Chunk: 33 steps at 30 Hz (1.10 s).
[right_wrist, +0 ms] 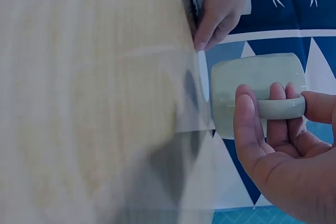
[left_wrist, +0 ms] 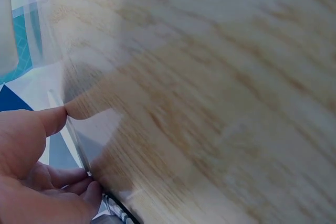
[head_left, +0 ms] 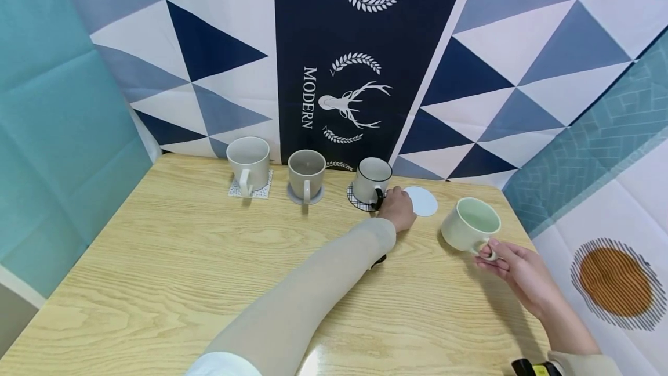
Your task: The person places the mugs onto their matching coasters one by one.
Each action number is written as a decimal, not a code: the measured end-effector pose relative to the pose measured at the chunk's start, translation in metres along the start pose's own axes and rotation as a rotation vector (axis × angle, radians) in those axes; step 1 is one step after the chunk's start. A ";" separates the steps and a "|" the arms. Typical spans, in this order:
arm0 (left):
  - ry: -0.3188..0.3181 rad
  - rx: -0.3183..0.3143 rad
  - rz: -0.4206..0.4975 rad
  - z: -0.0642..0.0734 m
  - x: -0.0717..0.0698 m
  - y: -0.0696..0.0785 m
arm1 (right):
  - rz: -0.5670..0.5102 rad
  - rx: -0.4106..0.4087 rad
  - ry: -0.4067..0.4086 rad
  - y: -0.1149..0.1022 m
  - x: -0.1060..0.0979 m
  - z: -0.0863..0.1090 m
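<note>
My right hand (head_left: pixel 516 266) holds a pale green mug (head_left: pixel 471 225) by its handle, at the right of the table. The right wrist view shows fingers curled around that handle (right_wrist: pixel 283 108), with the mug tipped on its side by the camera's angle. My left hand (head_left: pixel 398 209) reaches to a round white coaster (head_left: pixel 423 201). In the left wrist view its thumb and fingertips rest at the rim of the coaster (left_wrist: pixel 76 142), seen edge-on. Beside that hand stands a white mug (head_left: pixel 373 176) with a black rim and black handle, on a checked round coaster (head_left: pixel 357 197).
Further left, a grey-beige mug (head_left: pixel 305 170) stands on a grey round coaster (head_left: pixel 290 193), and a white mug (head_left: pixel 249 158) on a square speckled coaster (head_left: pixel 266 189). A patterned cloth (head_left: pixel 229 62) hangs behind the wooden table (head_left: pixel 172 260); the table's right edge runs near my right hand.
</note>
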<state>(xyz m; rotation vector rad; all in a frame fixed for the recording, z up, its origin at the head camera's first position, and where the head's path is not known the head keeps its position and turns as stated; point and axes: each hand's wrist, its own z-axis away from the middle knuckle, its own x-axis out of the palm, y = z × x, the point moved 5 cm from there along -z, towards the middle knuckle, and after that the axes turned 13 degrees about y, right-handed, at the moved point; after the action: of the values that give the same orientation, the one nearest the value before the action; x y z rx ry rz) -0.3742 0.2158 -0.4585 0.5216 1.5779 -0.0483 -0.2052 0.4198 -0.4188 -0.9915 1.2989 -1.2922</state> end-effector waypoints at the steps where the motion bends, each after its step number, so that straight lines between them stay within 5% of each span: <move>1: 0.002 -0.003 0.003 0.000 0.000 0.000 | 0.002 -0.004 0.002 -0.002 0.002 -0.002; 18: 0.015 -0.009 -0.053 -0.007 0.004 0.003 | 0.111 -0.015 0.058 -0.019 0.034 -0.042; 33: 0.090 -0.011 -0.029 -0.009 0.006 0.003 | -0.005 0.052 0.162 -0.017 0.061 -0.073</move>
<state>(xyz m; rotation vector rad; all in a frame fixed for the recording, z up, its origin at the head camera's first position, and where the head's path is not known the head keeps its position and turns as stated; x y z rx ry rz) -0.3820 0.2233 -0.4624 0.4983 1.6730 -0.0391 -0.2880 0.3700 -0.4143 -0.8686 1.3780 -1.4269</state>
